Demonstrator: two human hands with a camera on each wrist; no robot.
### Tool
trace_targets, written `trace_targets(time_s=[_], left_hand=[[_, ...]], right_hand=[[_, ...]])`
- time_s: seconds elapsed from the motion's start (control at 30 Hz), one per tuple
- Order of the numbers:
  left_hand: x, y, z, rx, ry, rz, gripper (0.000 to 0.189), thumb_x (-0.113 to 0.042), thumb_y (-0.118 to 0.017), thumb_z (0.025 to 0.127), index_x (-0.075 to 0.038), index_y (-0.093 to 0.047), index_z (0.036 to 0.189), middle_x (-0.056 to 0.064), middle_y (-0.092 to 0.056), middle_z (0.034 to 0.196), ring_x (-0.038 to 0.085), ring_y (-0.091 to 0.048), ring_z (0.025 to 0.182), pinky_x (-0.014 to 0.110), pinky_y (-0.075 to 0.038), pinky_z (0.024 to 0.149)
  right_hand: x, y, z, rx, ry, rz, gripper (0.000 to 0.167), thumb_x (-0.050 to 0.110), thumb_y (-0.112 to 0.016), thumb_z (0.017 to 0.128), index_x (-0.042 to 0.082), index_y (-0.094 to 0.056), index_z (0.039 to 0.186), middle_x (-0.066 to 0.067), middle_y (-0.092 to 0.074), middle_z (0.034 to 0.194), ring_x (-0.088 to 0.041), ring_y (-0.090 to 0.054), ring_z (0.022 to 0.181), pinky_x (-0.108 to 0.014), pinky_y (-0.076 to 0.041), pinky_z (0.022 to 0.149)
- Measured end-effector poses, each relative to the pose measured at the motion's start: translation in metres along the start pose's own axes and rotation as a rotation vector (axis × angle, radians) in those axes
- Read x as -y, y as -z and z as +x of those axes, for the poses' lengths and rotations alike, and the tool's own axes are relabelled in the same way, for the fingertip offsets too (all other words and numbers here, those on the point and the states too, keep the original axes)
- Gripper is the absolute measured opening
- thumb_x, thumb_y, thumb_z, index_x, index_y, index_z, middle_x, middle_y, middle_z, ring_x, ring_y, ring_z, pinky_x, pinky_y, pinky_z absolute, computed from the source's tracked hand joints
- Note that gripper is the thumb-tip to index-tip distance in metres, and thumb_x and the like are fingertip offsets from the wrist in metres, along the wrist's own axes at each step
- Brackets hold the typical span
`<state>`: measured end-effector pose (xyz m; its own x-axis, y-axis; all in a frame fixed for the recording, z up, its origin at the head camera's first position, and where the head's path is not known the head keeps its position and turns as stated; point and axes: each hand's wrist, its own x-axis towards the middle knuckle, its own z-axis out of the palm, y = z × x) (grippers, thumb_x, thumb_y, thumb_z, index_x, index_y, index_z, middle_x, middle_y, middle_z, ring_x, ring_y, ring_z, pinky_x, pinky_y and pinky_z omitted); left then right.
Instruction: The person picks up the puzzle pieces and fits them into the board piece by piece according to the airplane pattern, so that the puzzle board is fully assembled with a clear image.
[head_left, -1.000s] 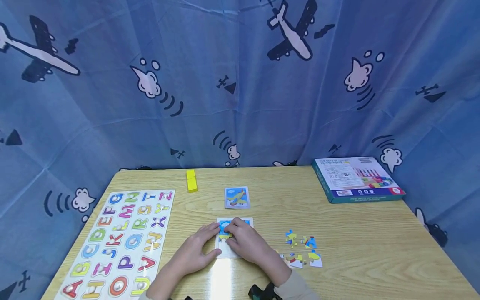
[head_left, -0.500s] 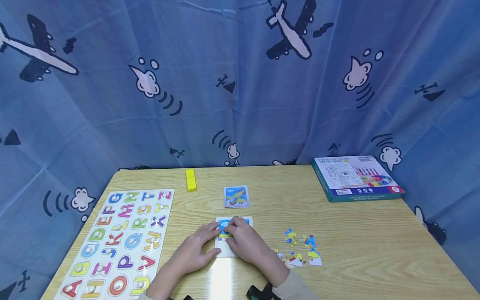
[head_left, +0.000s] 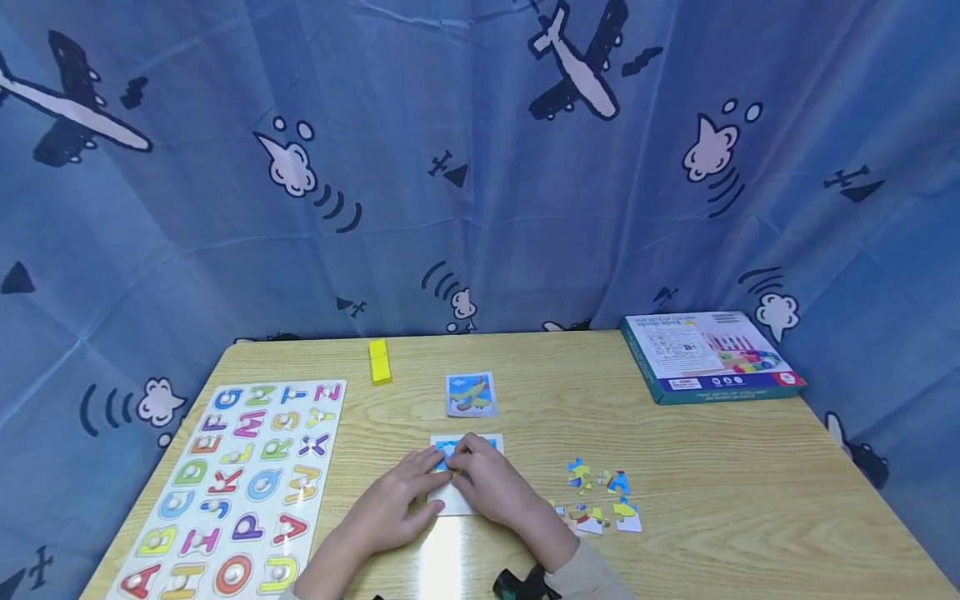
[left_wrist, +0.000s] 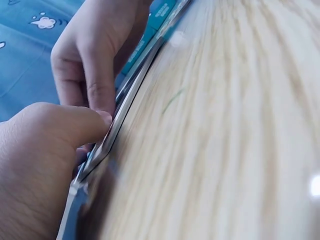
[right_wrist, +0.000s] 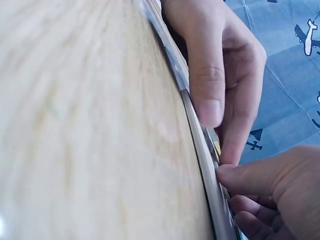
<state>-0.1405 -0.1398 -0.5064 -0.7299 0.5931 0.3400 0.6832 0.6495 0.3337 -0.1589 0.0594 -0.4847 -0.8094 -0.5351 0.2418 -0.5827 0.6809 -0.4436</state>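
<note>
A small puzzle board (head_left: 452,502) with a bare white lower part lies in front of me, blue sky pieces along its top. My left hand (head_left: 392,502) rests at its left side, fingers mostly straight and reaching onto the pieces. With thumb and curled fingers, my right hand (head_left: 495,483) pinches a jigsaw piece against the board; the fingers hide most of it. Both wrist views show the left hand (right_wrist: 212,65) and right hand (left_wrist: 102,50) meeting at the board's surface. Behind the board lies an airplane picture card (head_left: 471,395).
Several loose jigsaw pieces (head_left: 588,518) lie to the right of my right forearm. A letter board (head_left: 247,479) covers the table's left side. A yellow block (head_left: 380,362) stands farther back. A boxed set (head_left: 708,358) is at the back right, before a blue curtain (head_left: 375,167).
My left fingers have slid slightly right, over the board's left edge, and now cover more of the pieces, including a yellow part. The right hand has stayed nearly still.
</note>
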Motion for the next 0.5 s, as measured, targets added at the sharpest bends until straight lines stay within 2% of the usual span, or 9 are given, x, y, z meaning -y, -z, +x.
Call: trace_targets(time_s=[0.1,0.17,0.3,0.5], left_hand=[[-0.001,-0.003,0.003,-0.023,-0.043,0.025,0.038,-0.03,-0.064,0.088,-0.011,-0.066,0.121,0.01,-0.052,0.139,0.024,-0.048,0.131,0.042,-0.039,0.11],[-0.002,-0.004,0.004,-0.024,-0.04,0.02,0.038,-0.03,-0.064,0.088,-0.01,-0.065,0.121,0.01,-0.052,0.14,0.024,-0.048,0.131,0.042,-0.039,0.11],[-0.004,-0.002,0.006,0.015,0.019,-0.035,0.037,-0.029,-0.062,0.09,-0.011,-0.064,0.122,0.008,-0.05,0.142,0.021,-0.045,0.133,0.041,-0.037,0.112],[-0.006,-0.001,0.006,0.081,0.085,-0.08,0.037,-0.029,-0.06,0.092,-0.015,-0.063,0.126,0.005,-0.046,0.145,0.02,-0.041,0.136,0.04,-0.034,0.114]], right_hand=[[-0.001,0.0,0.001,-0.002,-0.008,0.016,0.023,0.01,-0.065,0.087,0.002,-0.071,0.108,-0.001,-0.059,0.1,-0.009,-0.058,0.089,-0.021,-0.055,0.078],[-0.001,0.001,0.002,0.012,-0.022,0.025,0.024,0.011,-0.065,0.087,0.002,-0.071,0.109,0.0,-0.06,0.101,-0.009,-0.059,0.091,-0.021,-0.055,0.079],[-0.002,0.006,0.002,0.054,-0.043,0.042,0.026,0.015,-0.066,0.087,0.004,-0.07,0.111,0.0,-0.061,0.103,-0.011,-0.06,0.094,-0.026,-0.055,0.084],[-0.007,0.024,0.0,0.105,-0.121,0.091,0.036,0.017,-0.068,0.086,0.005,-0.064,0.12,-0.005,-0.063,0.117,-0.02,-0.061,0.108,-0.037,-0.053,0.094]])
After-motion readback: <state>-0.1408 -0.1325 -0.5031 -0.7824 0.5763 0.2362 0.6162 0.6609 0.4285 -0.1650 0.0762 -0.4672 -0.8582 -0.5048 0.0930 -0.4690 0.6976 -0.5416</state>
